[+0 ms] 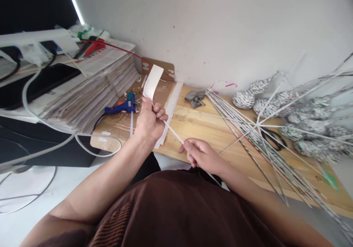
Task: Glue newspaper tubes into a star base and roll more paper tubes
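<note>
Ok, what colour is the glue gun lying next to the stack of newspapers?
The glue gun is blue with an orange trigger; the head view shows it, just beyond the left hand.

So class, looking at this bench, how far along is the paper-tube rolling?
Done: a pile of rolled paper tubes lies on the wooden board, some crossed in a star shape. In hand: the left hand holds a paper strip whose lower end is already rolled thin, and the right hand pinches that rolled end. Left: the upper part of this strip is still flat, and a stack of newspapers sits unrolled.
</note>
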The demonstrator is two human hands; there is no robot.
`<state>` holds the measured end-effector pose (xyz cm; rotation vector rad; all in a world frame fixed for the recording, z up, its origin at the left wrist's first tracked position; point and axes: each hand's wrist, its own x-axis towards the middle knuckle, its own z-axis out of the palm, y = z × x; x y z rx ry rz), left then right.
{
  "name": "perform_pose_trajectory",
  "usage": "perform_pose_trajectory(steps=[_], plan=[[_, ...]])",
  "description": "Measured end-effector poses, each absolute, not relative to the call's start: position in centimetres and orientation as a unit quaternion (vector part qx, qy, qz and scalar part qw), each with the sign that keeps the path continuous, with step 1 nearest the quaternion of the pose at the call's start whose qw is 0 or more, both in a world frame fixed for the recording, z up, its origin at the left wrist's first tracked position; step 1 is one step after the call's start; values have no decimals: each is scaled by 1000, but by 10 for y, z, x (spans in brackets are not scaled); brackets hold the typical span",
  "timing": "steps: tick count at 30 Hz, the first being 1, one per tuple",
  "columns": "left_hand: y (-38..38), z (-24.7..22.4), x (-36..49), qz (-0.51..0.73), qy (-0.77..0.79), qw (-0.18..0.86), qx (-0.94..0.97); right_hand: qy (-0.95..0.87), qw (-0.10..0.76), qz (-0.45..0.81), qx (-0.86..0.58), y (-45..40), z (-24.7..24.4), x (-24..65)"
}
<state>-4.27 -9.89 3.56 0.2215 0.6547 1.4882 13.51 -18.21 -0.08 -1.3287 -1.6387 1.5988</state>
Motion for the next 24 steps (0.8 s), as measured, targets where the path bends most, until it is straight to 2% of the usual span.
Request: perform_pose_trajectory(steps=[2, 3, 4, 7, 9, 11, 15, 17, 21, 24], plan=[[-100, 35, -39, 661, 299, 682, 98, -677, 274, 447, -516, -182, 2, 132], [-101, 35, -38, 659, 306, 681, 97, -683, 282, 427, -521, -183, 2, 131], [-102, 36, -37, 657, 311, 680, 96, -668, 283, 452, -520, -183, 0, 130], [-103, 40, -38, 647, 302, 694, 93, -526, 241, 682, -447, -184, -9, 133], [-102, 42, -40, 642, 276, 710, 91, -439, 206, 789, -378, -184, -13, 137], [-102, 41, -41, 640, 263, 717, 87, -425, 198, 802, -371, -182, -12, 141], [-104, 37, -35, 640, 265, 717, 79, -537, 260, 660, -456, -173, -1, 133], [-106, 36, -32, 638, 258, 721, 80, -551, 284, 643, -450, -168, 2, 126], [-106, 38, -36, 634, 213, 738, 89, -400, 265, 813, -329, -163, -4, 119], [-106, 38, -40, 628, 178, 752, 90, -336, 219, 877, -265, -161, -9, 121]])
